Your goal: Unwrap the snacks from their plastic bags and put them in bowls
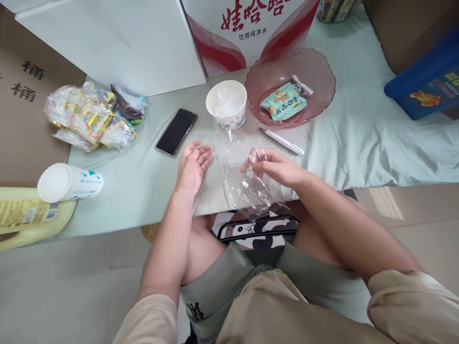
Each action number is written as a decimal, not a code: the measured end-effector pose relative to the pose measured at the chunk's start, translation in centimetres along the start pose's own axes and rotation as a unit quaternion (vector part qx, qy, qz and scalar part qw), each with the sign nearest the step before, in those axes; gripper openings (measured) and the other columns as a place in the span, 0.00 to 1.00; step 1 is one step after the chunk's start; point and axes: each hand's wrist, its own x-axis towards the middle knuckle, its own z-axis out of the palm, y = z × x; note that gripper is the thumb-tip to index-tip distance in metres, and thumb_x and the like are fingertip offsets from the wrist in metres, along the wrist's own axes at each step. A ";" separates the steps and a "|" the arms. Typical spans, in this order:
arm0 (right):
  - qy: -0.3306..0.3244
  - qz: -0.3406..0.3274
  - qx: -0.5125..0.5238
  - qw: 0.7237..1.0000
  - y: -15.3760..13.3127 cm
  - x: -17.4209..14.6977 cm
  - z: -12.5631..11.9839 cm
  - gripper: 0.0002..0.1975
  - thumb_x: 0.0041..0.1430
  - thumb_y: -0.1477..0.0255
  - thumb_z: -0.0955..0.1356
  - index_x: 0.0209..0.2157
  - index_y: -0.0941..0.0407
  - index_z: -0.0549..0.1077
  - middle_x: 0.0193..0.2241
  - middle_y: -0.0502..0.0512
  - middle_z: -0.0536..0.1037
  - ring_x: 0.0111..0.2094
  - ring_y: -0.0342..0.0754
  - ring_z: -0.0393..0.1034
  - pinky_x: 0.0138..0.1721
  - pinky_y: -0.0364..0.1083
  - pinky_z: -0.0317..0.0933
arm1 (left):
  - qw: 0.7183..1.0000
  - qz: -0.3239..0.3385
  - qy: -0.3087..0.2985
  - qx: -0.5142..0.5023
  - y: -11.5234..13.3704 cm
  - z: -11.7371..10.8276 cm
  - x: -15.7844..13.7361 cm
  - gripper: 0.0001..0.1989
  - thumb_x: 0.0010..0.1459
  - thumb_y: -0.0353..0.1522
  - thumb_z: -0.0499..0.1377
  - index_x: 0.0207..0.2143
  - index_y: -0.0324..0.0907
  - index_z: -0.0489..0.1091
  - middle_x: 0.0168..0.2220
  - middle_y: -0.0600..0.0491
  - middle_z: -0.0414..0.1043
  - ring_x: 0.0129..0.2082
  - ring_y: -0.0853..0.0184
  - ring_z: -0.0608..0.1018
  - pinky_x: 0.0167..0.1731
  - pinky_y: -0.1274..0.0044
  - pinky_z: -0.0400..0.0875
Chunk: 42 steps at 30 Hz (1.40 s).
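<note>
A thin clear plastic bag (247, 188) hangs from my right hand (276, 166), pinched between thumb and fingers. Its lower end droops over the table's front edge toward my lap. My left hand (193, 167) is held to the left of the bag, palm turned inward, fingers loosely curled and apart, with nothing in it. Beyond the hands stands a white paper bowl (233, 119) with a blue pattern and something clear inside. A white utility knife (283, 141) lies just past my right hand. Near my left hand rests a dark-screened phone (177, 132).
A pink ribbed bowl (319, 107) holds snack packets (285, 102). To the left are a bag of wrapped snacks (89, 114), paper cups (81, 181) lying down and a yellow jug (36, 215). Boxes (118, 43) line the back; a blue container (423, 81) stands right.
</note>
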 end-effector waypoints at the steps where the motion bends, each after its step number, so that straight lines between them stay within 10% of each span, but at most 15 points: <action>1: 0.020 -0.014 0.022 0.999 0.1 0.0 0.0 0.11 0.56 0.66 0.70 0.31 0.54 0.64 0.37 0.53 0.81 0.25 0.39 0.64 0.29 0.43 0.62 | 0.999 -0.029 0.007 -0.015 -0.2 0.5 -0.3 0.28 0.52 0.53 0.65 0.46 0.45 0.69 0.46 0.46 0.80 0.51 0.59 0.82 0.52 0.69 0.76; 7: 0.076 -0.048 0.039 0.995 0.9 0.2 0.0 0.12 0.56 0.66 0.71 0.29 0.54 0.63 0.36 0.53 0.81 0.24 0.38 0.65 0.30 0.44 0.62 | 0.970 -0.190 -0.138 -0.061 0.3 2.8 -2.3 0.34 0.53 0.54 0.66 0.53 0.41 0.68 0.42 0.44 0.82 0.41 0.56 0.85 0.42 0.68 0.81; 12: 0.133 -0.034 -0.001 0.991 1.6 0.6 0.3 0.16 0.57 0.59 0.72 0.38 0.53 0.66 0.38 0.53 0.80 0.28 0.42 0.72 0.34 0.46 0.67 | 0.992 -0.077 -0.105 -0.008 0.2 2.5 -2.3 0.44 0.47 0.40 0.75 0.61 0.50 0.57 0.33 0.57 0.79 0.28 0.68 0.83 0.31 0.78 0.77; 17: 0.216 -0.054 -0.074 0.972 1.7 0.2 0.9 0.38 0.59 0.54 0.73 0.64 0.48 0.56 0.37 0.52 0.80 0.36 0.50 0.78 0.45 0.54 0.73 | 0.997 0.049 -0.049 0.032 -0.8 1.9 -2.1 0.34 0.53 0.40 0.71 0.57 0.53 0.58 0.31 0.59 0.76 0.28 0.70 0.81 0.33 0.76 0.77; 23: 0.198 -0.065 -0.147 0.967 1.6 -0.8 1.9 0.41 0.64 0.49 0.67 0.72 0.45 0.49 0.48 0.59 0.79 0.38 0.51 0.78 0.41 0.53 0.75 | 0.993 0.105 -0.061 0.004 -0.3 1.6 -2.4 0.27 0.51 0.43 0.71 0.49 0.50 0.63 0.33 0.58 0.75 0.34 0.70 0.82 0.38 0.77 0.78; 33: 0.115 -0.149 -0.360 0.914 1.8 -3.0 1.4 0.22 0.62 0.64 0.70 0.57 0.53 0.73 0.37 0.55 0.79 0.39 0.50 0.74 0.47 0.53 0.70 | 0.920 0.224 -0.158 0.281 0.0 0.2 -4.1 0.17 0.55 0.28 0.65 0.48 0.44 0.78 0.34 0.53 0.76 0.33 0.68 0.79 0.39 0.74 0.78; 38: 0.216 -0.155 -0.471 0.841 3.1 -2.1 1.5 0.10 0.65 0.70 0.66 0.40 0.51 0.80 0.35 0.57 0.72 0.38 0.52 0.70 0.42 0.53 0.67 | 0.839 0.348 -0.086 0.411 -0.7 1.0 -3.9 0.06 0.59 0.29 0.64 0.38 0.45 0.81 0.34 0.51 0.70 0.31 0.68 0.74 0.31 0.75 0.74; 42: 0.283 -0.189 -0.491 0.802 2.6 -1.8 1.9 0.07 0.62 0.70 0.67 0.35 0.52 0.79 0.50 0.63 0.71 0.52 0.60 0.68 0.49 0.59 0.66 | 0.813 0.390 -0.037 0.430 -0.5 1.4 -3.9 0.01 0.53 0.32 0.69 0.30 0.45 0.80 0.45 0.44 0.69 0.47 0.57 0.76 0.41 0.67 0.77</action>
